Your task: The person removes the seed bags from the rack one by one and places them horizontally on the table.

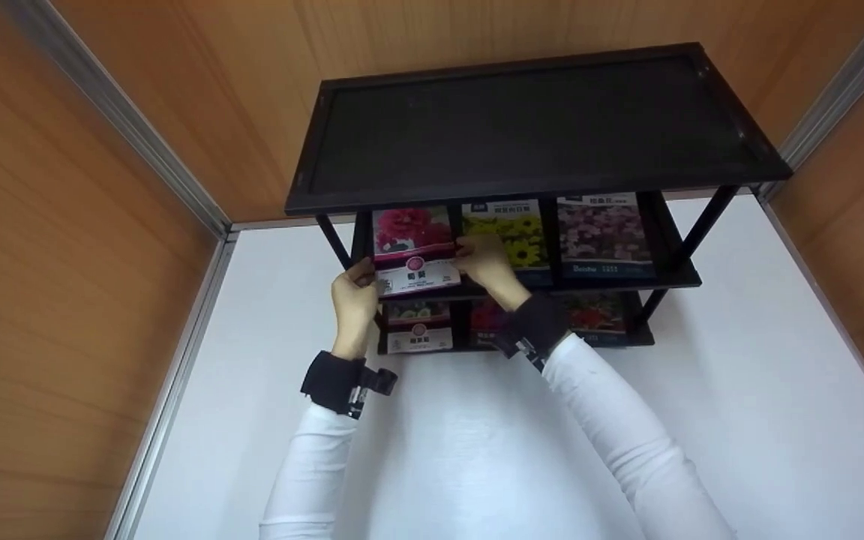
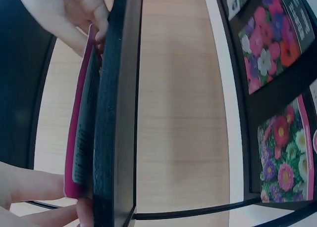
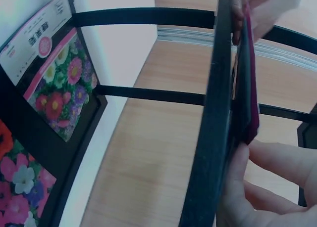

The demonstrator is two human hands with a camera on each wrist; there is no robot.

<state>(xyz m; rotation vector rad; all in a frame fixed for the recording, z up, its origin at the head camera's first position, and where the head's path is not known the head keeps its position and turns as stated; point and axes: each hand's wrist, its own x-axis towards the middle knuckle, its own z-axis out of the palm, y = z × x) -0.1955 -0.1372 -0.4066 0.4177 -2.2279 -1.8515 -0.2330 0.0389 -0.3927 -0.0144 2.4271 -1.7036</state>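
Observation:
A seed packet with a pink bloom and a white lower band is at the left end of the middle shelf. My left hand pinches its left edge, while my right hand pinches its right edge. Seen edge-on in the left wrist view, the packet lies close along the shelf's dark rim. The right wrist view shows finger and thumb at the packet's near end. Right of it lie a yellow-flower packet and a purple-flower packet, the yellow one partly behind my right hand.
The rack's black top board overhangs the middle shelf. On the lower shelf are more flower packets, including a white-banded one and a red-flower one. Slim posts join the levels. Wood panels enclose the white table.

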